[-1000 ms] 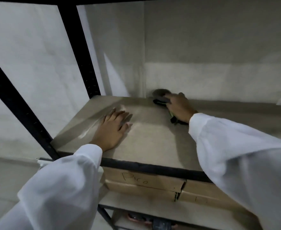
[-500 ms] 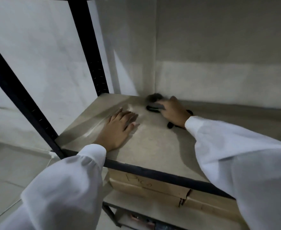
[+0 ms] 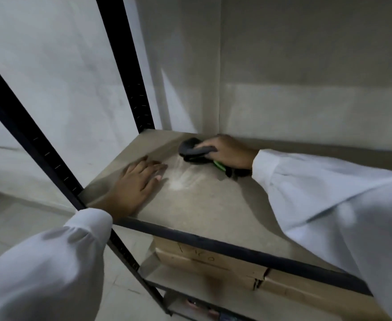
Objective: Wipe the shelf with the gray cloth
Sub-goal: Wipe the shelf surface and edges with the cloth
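Head view. Looks partway done: leaves a pale dusty smear (image 3: 181, 179) unwiped mid-shelf (image 3: 213, 205). Clutches the gray cloth (image 3: 191, 148), bunched, in the right grip (image 3: 231, 152) at the shelf's 11 o'clock corner (green edge (image 3: 219, 165) beneath, unclear what). Presses the left grip (image 3: 135, 184) flat, fingers straight, at 9 o'clock. Stands against bare pale walls (image 3: 306, 66), with cardboard boxes (image 3: 213, 262) on the tier below at 6 o'clock.

**SHELF AND GRAY CLOTH: CURRENT CONDITION**

Your shelf (image 3: 208, 205) is a flat beige board with a black front rail (image 3: 213, 243). The gray cloth (image 3: 191, 148) is dark and bunched. It lies on the shelf near its rear edge, left of its middle. Your right hand (image 3: 231, 152) grips it, and a green edge (image 3: 219, 165) shows beneath. A pale dusty smear (image 3: 181, 179) marks the shelf just in front of the cloth.
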